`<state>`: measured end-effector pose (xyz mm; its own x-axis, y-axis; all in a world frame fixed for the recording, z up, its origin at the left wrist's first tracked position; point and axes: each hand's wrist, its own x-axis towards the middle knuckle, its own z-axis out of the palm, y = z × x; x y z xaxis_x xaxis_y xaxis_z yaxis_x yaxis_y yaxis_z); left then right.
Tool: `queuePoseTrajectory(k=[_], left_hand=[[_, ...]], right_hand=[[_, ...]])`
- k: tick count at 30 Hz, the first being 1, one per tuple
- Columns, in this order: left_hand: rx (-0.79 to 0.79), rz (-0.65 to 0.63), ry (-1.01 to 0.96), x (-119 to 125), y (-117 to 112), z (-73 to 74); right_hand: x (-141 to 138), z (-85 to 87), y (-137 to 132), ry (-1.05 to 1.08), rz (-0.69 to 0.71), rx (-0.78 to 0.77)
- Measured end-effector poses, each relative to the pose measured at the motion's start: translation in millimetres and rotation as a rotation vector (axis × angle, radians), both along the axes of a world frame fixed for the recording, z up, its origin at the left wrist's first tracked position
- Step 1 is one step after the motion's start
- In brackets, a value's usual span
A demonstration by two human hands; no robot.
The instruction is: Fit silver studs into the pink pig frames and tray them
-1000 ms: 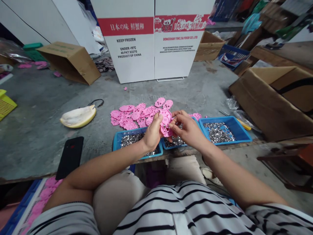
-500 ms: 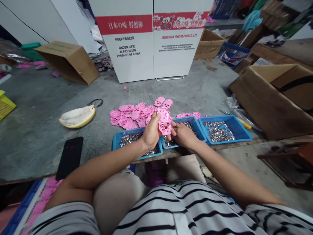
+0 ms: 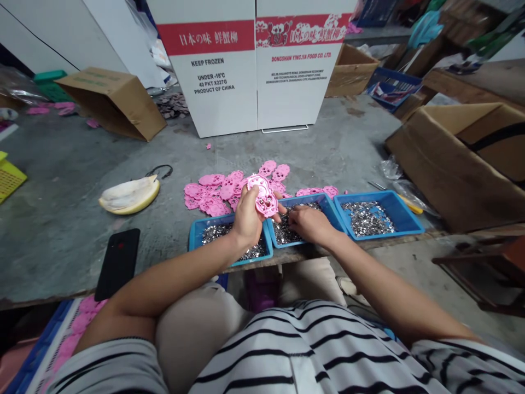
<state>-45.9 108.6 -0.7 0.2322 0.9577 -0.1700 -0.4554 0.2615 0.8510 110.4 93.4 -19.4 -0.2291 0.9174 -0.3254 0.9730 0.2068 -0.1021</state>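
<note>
My left hand point(image 3: 248, 218) grips a pink plastic piece point(image 3: 263, 192) with scalloped edges and small holes, some with shiny bits in them. It is held up above the left and middle trays. My right hand point(image 3: 311, 223) is down in the middle blue tray point(image 3: 337, 212), its fingers bent together at the small silvery metal parts point(image 3: 283, 231). Whether a part is between those fingertips cannot be made out. Behind the hands lies a loose pile of similar pink pieces point(image 3: 213, 191).
Blue trays of metal bits stand left point(image 3: 198, 223) and right point(image 3: 406, 216). A white carton point(image 3: 225, 109) rises behind. Left are a yellow fruit rind point(image 3: 135, 203) and a black phone point(image 3: 118, 260). An open cardboard box point(image 3: 443, 169) and a yellow-handled tool point(image 3: 410, 204) sit right.
My left hand has moved a little left with the pink piece, tilting it. My right hand has drawn away from the piece and lowered into the middle tray.
</note>
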Motion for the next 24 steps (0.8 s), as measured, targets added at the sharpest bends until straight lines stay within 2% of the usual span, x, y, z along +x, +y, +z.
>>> queuePoseTrajectory(k=[5, 12, 15, 19, 21, 24], left_hand=[[-0.016, 0.060, -0.012, 0, 1, 0.5], [-0.036, 0.056, -0.009, 0, 1, 1.7], [-0.034, 0.044, 0.013, 0, 0, 2.7], [-0.027, 0.009, 0.042, 2, -1, 1.5], [-0.025, -0.003, 0.018, 3, -2, 0.5], [-0.045, -0.030, -0.052, 3, -1, 0.0]], right_hand=[[4, 6.5, 3, 0.074, -0.067, -0.032], [8, 5.3, 7, 0.290, -0.293, 0.009], [11, 1.9, 9, 0.635, -0.433, 0.038], [10, 6.5, 8, 1.294, -0.633, -0.097], [8, 12.6, 7, 1.495, -0.668, -0.164], [4, 22.1, 4, 1.660, -0.672, -0.199]])
